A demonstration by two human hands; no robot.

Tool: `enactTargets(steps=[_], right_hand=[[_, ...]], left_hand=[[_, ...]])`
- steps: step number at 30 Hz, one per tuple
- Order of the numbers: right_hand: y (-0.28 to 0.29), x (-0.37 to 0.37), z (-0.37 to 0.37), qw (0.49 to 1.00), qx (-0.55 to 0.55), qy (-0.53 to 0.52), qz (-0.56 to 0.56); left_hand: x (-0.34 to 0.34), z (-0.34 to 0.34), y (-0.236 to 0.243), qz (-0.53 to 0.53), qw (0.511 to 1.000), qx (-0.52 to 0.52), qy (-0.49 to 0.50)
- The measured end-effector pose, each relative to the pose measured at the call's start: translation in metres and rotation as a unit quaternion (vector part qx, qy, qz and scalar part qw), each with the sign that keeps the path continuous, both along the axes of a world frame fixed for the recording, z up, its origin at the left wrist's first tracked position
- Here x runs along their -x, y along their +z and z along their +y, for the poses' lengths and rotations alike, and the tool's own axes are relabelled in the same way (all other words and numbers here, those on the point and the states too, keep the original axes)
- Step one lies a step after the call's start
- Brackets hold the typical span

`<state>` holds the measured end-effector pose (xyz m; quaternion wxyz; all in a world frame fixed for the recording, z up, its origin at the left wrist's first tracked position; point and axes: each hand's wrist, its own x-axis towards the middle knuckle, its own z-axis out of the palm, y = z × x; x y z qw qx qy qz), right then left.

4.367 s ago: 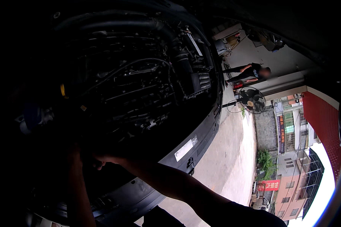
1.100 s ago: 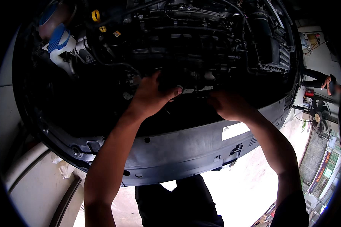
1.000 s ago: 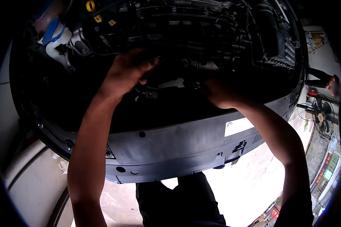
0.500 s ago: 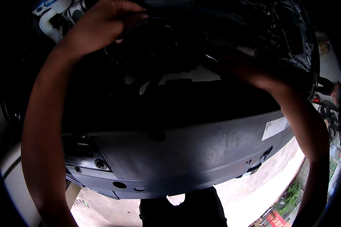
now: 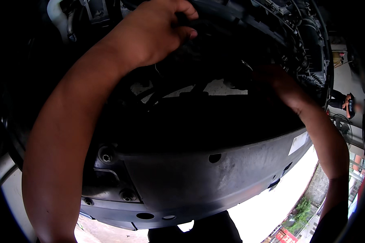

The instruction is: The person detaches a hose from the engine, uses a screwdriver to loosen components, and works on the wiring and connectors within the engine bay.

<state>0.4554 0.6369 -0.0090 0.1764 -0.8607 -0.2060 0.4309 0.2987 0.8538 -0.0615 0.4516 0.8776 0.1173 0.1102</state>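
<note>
At the top middle, my left hand [image 5: 160, 34] reaches into a dark vehicle engine bay. Its thumb and fingers are curled towards each other around something dark that I cannot make out. My right hand [image 5: 278, 83] is on the right side of the bay, its fingers lost in deep shadow. Close to those fingers, a small shiny metal strip [image 5: 246, 65] catches the light; I cannot tell whether they touch it. Below both hands runs a grey body panel [image 5: 190, 178] with round holes and a white label [image 5: 298, 143].
Bolts [image 5: 106, 155] fasten a dark bracket at the panel's left. A pale curved pipe [image 5: 59, 18] is at the upper left, ribbed dark parts [image 5: 315, 79] at the right. A person [image 5: 346, 103] is beyond the right side, near cables [image 5: 342, 125].
My left hand has shifted right and slightly down in the picture, and its forearm appears larger. The panel sits lower in view, and my right hand has moved slightly down.
</note>
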Motion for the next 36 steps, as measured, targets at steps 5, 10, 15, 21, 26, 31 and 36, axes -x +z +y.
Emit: enactTargets(steps=[5, 10, 15, 21, 26, 31, 36], right_hand=[[-0.003, 0.000, 0.002, 0.999, 0.029, 0.031, -0.029], [-0.003, -0.007, -0.003, 0.998, 0.011, 0.056, -0.019], [-0.001, -0.008, -0.004, 0.997, 0.008, 0.067, -0.026], [-0.002, -0.013, -0.006, 0.997, 0.012, 0.079, 0.003], [-0.003, -0.010, -0.007, 0.998, -0.025, 0.039, 0.049], [0.001, -0.006, -0.005, 0.997, -0.026, 0.006, 0.069], [0.005, -0.004, -0.001, 0.997, -0.022, -0.001, 0.071]], left_hand=[[0.002, -0.003, 0.006, 0.021, 1.000, -0.012, -0.003], [-0.001, -0.006, 0.009, 0.042, 0.999, -0.014, -0.005], [-0.001, -0.007, 0.010, 0.053, 0.998, -0.019, 0.004], [-0.001, -0.008, 0.010, 0.051, 0.999, -0.013, 0.004], [-0.001, -0.009, 0.009, 0.046, 0.999, 0.000, 0.003], [-0.001, -0.010, 0.009, 0.051, 0.998, 0.030, 0.013], [0.000, -0.007, 0.003, 0.045, 0.998, 0.031, 0.023]])
